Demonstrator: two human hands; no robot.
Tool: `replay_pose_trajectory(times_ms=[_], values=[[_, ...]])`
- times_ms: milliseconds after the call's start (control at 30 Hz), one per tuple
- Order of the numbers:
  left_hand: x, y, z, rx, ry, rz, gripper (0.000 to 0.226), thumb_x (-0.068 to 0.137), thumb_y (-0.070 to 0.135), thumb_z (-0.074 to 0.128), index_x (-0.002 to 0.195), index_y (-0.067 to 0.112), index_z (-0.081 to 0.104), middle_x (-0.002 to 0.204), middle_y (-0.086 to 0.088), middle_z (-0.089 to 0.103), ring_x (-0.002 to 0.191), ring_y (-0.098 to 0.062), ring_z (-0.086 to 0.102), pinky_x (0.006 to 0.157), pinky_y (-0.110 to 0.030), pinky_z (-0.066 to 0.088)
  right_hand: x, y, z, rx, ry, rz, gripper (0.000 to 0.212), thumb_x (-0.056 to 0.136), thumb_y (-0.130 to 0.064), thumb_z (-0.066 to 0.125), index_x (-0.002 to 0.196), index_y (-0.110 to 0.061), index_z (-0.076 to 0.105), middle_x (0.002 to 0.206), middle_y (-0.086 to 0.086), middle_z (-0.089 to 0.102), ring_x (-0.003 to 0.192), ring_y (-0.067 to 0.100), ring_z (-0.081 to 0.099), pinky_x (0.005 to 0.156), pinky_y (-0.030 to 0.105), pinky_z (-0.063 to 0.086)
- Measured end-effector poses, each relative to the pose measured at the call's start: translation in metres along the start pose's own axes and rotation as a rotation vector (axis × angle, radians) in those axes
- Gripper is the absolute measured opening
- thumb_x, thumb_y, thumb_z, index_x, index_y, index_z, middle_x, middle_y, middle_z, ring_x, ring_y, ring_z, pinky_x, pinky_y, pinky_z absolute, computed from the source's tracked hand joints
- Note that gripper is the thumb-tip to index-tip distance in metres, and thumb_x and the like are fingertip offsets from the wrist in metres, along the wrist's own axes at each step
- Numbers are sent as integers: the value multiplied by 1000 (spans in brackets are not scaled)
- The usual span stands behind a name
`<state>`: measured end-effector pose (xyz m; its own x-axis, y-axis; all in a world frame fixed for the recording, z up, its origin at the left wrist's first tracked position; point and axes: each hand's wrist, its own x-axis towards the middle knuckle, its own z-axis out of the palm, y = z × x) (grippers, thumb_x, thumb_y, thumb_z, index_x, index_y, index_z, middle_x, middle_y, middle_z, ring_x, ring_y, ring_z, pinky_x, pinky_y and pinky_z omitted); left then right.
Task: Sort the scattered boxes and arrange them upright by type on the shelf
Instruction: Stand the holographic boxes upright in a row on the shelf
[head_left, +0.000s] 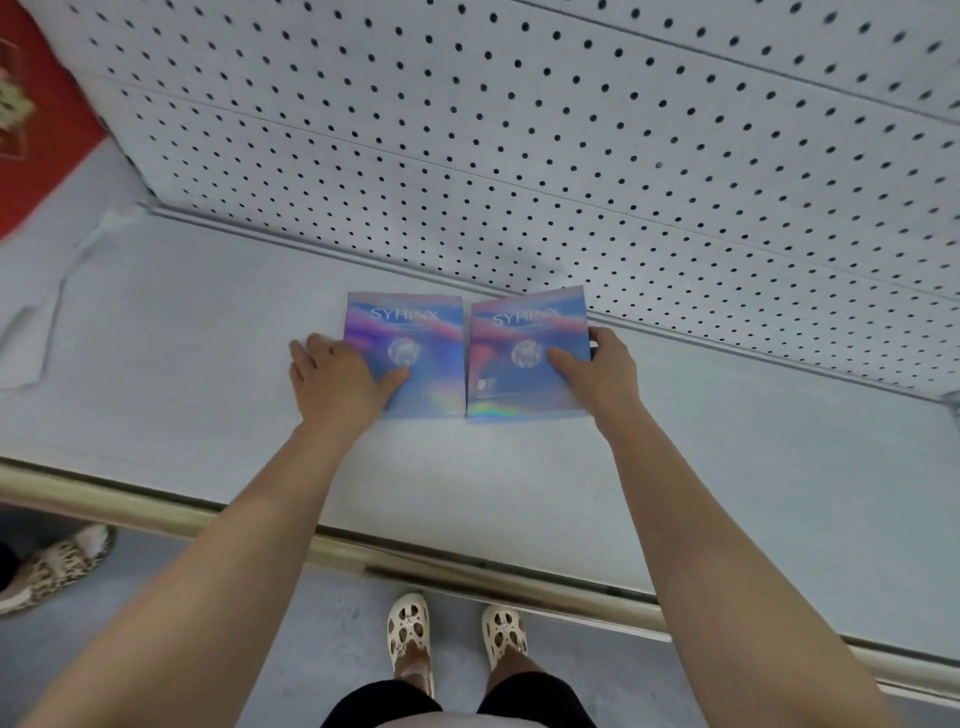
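Observation:
Two iridescent blue-pink boxes marked SYHINX stand side by side on the white shelf (208, 364), fronts facing me. My left hand (332, 376) grips the left box (415, 338) by its left edge, thumb across the front. My right hand (597, 371) grips the right box (519, 338) by its right edge, thumb on the front and fingers behind. The two boxes nearly touch at their inner edges, and the right one is slightly tilted.
A white pegboard back panel (571, 130) rises just behind the boxes. A gold rail (156, 506) runs along the shelf's front edge. Something red (36, 130) sits at the far left. Another person's leopard slipper (57, 566) is on the floor at left.

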<state>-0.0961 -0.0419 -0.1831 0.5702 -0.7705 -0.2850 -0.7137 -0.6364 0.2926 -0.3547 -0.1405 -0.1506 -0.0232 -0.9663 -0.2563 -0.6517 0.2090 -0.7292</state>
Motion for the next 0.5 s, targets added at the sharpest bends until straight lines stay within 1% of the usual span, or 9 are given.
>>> replay_pose_trajectory(times_ms=[100,167,233,267,367,400,433,467,500], values=[[3,5,2,-85,9,54,95,76,61,67,135,-8,41,141,-27,41,135,-42,31,113,-45,26,-8,4,-2,20,16,45,50,85,-32,72,128,-14,54,115,5,64,105,29,63,94,48,51],[-2,10,0,-224,40,94,81,74,49,76,125,-7,47,126,-24,53,121,-39,46,102,-44,37,-12,9,-5,37,24,65,49,84,-33,73,127,-15,54,111,3,64,104,29,63,93,48,52],[-10,14,-6,-414,38,76,69,75,36,79,123,0,45,116,-18,60,108,-37,57,87,-41,46,-18,15,-11,52,39,75,49,85,-33,73,127,-16,54,110,2,63,103,28,63,92,48,53],[-13,16,-8,-487,32,65,64,79,32,76,126,5,43,115,-15,62,105,-35,59,84,-40,46,-21,18,-15,65,49,69,48,86,-33,72,128,-16,54,111,2,64,103,28,64,91,47,53],[-18,21,-11,-655,-22,34,58,86,28,69,134,9,41,118,-12,63,109,-32,60,93,-41,47,-33,25,-28,104,90,50,44,90,-31,68,130,-16,55,113,7,67,101,28,64,90,44,54],[-20,23,-11,-706,-58,40,58,85,29,69,133,10,45,116,-12,64,108,-31,61,94,-41,47,-38,28,-34,122,104,50,43,91,-31,67,130,-16,55,111,7,67,100,27,65,89,43,54],[-25,25,-10,-754,-101,65,53,81,31,69,127,11,52,109,-11,66,103,-29,63,91,-40,49,-45,32,-41,138,120,55,42,91,-31,66,130,-17,56,107,7,68,98,28,65,88,43,54],[-30,28,-8,-804,-144,103,42,79,30,68,117,13,60,100,-9,67,95,-27,64,85,-38,49,-51,37,-48,162,138,57,41,91,-30,66,128,-18,56,105,7,68,97,28,66,88,44,55],[-37,31,-5,-857,-180,131,30,80,25,67,107,15,64,92,-6,67,88,-26,63,78,-37,50,-59,43,-57,199,157,65,40,90,-30,67,127,-18,57,103,8,69,96,29,67,87,46,55]])
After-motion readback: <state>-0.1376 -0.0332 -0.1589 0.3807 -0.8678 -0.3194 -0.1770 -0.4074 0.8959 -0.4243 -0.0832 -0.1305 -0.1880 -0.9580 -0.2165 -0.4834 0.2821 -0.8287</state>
